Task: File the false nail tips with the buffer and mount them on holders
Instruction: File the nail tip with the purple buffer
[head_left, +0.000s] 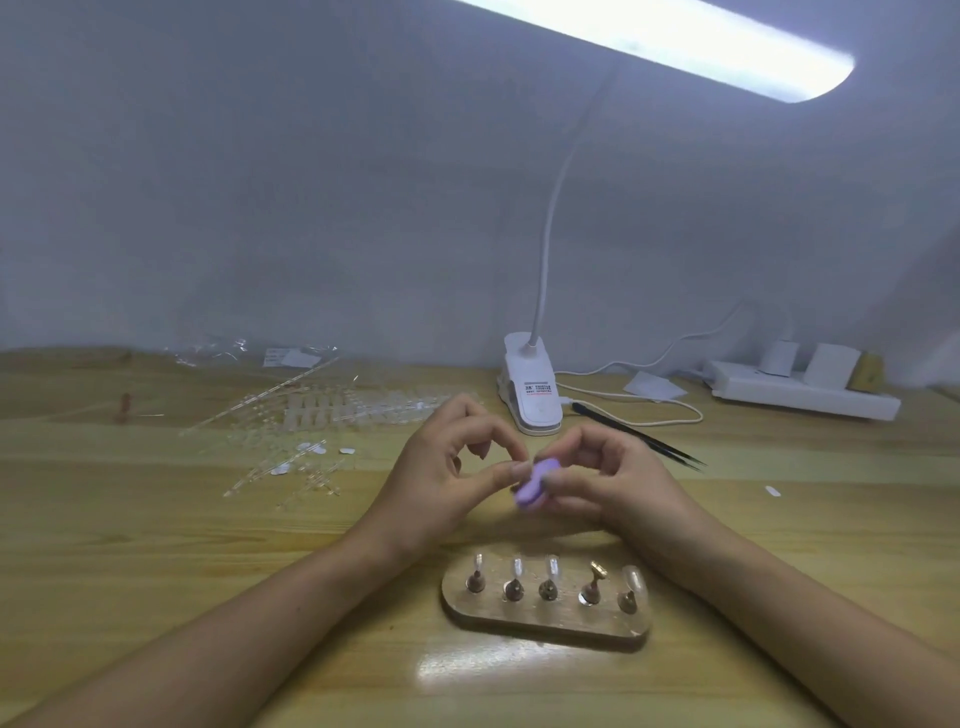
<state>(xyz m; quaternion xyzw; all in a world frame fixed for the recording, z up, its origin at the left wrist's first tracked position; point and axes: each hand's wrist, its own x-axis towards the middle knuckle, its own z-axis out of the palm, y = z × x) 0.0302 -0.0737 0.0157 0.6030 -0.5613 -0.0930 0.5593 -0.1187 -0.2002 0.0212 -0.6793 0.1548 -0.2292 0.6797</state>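
My right hand (618, 483) grips a small purple buffer (688, 486) above the wooden table. My left hand (452, 467) meets it from the left, thumb and forefinger pinching a nail tip (523, 464) against the buffer's top edge; the tip is tiny and mostly hidden. In front of my hands lies a wooden holder base (545, 616) with several small metal stands. Most stands carry a clear nail tip (635, 577); the fourth stand (594, 582) shows a bare gold top.
Clear nail-tip strips and loose tips (322, 415) are scattered at the left back. A white clip lamp (532, 387) stands behind my hands, black tweezers (644, 436) lie to its right, and a white power strip (802, 392) sits far right. One loose tip (772, 491) lies right.
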